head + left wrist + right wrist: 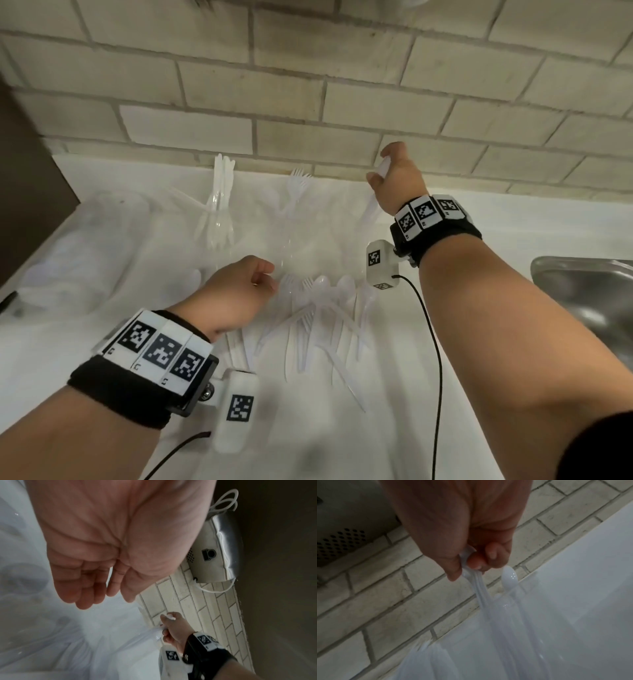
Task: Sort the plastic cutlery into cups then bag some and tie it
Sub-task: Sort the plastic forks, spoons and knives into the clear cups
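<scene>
Loose white plastic forks and spoons lie in a pile on the white counter. Against the brick wall, a clear cup of knives stands beside a clear cup of forks. My right hand is raised near the wall and pinches a bunch of white spoons by their upper ends, with the handles hanging down. Another spoon stands upright just below it in a clear cup that is hard to make out. My left hand hovers at the pile's left edge, its fingers relaxed and holding nothing.
A steel sink lies at the right. Clear plastic items lie at the left, beside a dark cabinet side. A black pen lies at the left edge. A metal device with a white cable hangs on the wall.
</scene>
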Tool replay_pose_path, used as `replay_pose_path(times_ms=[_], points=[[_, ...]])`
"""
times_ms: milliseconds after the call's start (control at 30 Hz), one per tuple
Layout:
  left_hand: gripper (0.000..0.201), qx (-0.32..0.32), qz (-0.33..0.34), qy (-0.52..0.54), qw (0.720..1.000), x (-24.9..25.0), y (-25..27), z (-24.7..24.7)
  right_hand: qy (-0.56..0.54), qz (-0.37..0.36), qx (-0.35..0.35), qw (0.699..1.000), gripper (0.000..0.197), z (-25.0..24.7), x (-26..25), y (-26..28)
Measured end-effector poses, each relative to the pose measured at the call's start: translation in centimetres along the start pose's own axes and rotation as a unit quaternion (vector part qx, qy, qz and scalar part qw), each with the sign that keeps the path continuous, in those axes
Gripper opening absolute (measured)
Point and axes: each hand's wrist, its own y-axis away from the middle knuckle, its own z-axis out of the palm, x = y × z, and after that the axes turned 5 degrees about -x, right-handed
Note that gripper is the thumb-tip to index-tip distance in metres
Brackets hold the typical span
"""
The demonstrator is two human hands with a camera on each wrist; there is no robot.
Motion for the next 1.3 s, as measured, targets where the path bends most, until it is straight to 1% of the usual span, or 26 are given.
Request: replay_pose_path(times_ms=[67,133,200,233,267,300,333,400,433,467,533,600,633,700,767,867,933,1033,1100,1233,1300], points=[[0.044,-0.018,-0.009,-0.035,0.999,0.2,0.1,0.6,0.036,0.008,-0.003,0.999,0.048,-0.3,0.0,0.4],[0.057,-0.035,-0.016,-0.061,0.997,0.3,0.0,1.1,0.027,0.01,0.026,0.999,0.052,-0.9,-0.2,1.4],[0.073,-0.05,-0.024,-0.085,0.995,0.4,0.0,1.5,0.002,0.005,0.067,0.998,0.051,-1.7,-0.5,3.1],[0.081,-0.059,-0.027,-0.103,0.993,0.6,0.1,1.7,0.001,0.005,0.073,0.997,0.047,-2.0,-0.6,4.2],[0.088,-0.072,-0.028,-0.127,0.989,0.7,0.2,2.0,0.013,0.01,0.058,0.998,0.043,-2.2,-0.7,5.5],[0.094,-0.085,-0.03,-0.154,0.984,1.0,0.3,2.3,0.04,0.019,0.018,0.999,0.038,-2.0,-0.6,6.8],[0.097,-0.096,-0.031,-0.179,0.979,1.1,0.4,2.6,0.08,0.033,-0.046,0.995,0.035,-1.6,-0.6,8.3],[0.098,-0.108,-0.032,-0.208,0.972,1.4,0.5,3.2,0.139,0.061,-0.188,0.97,0.033,-0.3,-0.2,11.0],[0.098,-0.111,-0.032,-0.215,0.97,1.5,0.4,3.4,0.146,0.079,-0.243,0.956,0.034,0.3,-0.1,12.1],[0.098,-0.113,-0.033,-0.22,0.968,1.5,0.4,3.5,0.139,0.096,-0.284,0.944,0.034,0.8,0.0,13.2],[0.096,-0.119,-0.034,-0.226,0.966,1.6,0.3,3.7,0.146,0.101,-0.331,0.927,0.033,1.5,0.4,14.7],[0.091,-0.124,-0.038,-0.234,0.964,1.7,0.3,3.9,0.166,0.103,-0.352,0.915,0.043,2.1,0.8,15.9],[0.086,-0.125,-0.041,-0.234,0.963,1.7,0.2,3.9,0.172,0.111,-0.355,0.912,0.047,2.5,0.8,16.4],[0.069,-0.122,-0.044,-0.23,0.965,1.5,-0.1,4.2,0.17,0.117,-0.357,0.911,0.052,3.4,0.8,17.0],[0.051,-0.114,-0.045,-0.222,0.967,1.4,-0.4,4.6,0.163,0.115,-0.362,0.911,0.052,4.3,0.5,17.2],[0.036,-0.106,-0.046,-0.175,0.978,1.5,-0.6,5.2,0.167,0.093,-0.359,0.914,0.058,5.6,-0.3,16.9],[0.033,-0.111,-0.045,-0.161,0.98,1.8,-0.7,5.5,0.192,0.077,-0.361,0.909,0.068,6.6,-0.6,16.6],[0.034,-0.123,-0.04,-0.169,0.977,1.8,-1.0,5.5,0.207,0.084,-0.348,0.91,0.069,8.2,-0.7,16.0],[0.035,-0.123,-0.036,-0.184,0.975,1.7,-1.2,5.5,0.23,0.072,-0.346,0.907,0.069,8.9,-1.1,15.7],[0.03,-0.141,-0.02,-0.19,0.971,1.9,-1.3,5.5,0.256,0.067,-0.351,0.898,0.052,10.0,-1.4,15.2],[0.03,-0.15,-0.021,-0.178,0.972,2.2,-1.1,5.5,0.264,0.075,-0.336,0.901,0.049,10.3,-1.0,15.0]])
